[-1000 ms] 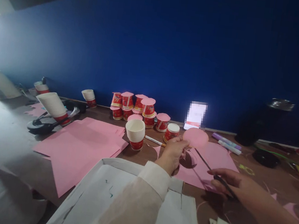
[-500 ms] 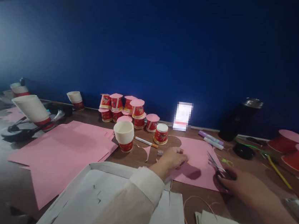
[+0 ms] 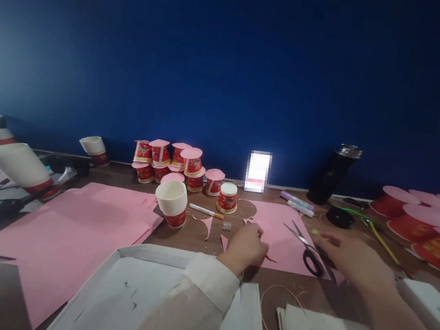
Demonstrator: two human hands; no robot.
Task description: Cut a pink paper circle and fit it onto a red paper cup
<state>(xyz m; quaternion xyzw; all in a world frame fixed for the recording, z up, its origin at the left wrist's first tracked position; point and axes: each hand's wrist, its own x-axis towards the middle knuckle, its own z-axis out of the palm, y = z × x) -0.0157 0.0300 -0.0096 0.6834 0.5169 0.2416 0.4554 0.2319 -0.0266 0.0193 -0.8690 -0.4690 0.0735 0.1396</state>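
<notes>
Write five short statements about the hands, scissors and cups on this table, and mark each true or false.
1. The scissors lie on pink paper, held by neither hand. True.
2. The left hand rests at the pink paper's near edge. True.
3. The right hand grips the black flask. False: the flask stands by the blue wall, far from the hand.
4. The white cup nearest the left hand stands mouth up. True.
5. The marker is inside that cup. False: it lies on the table beside it.
</notes>
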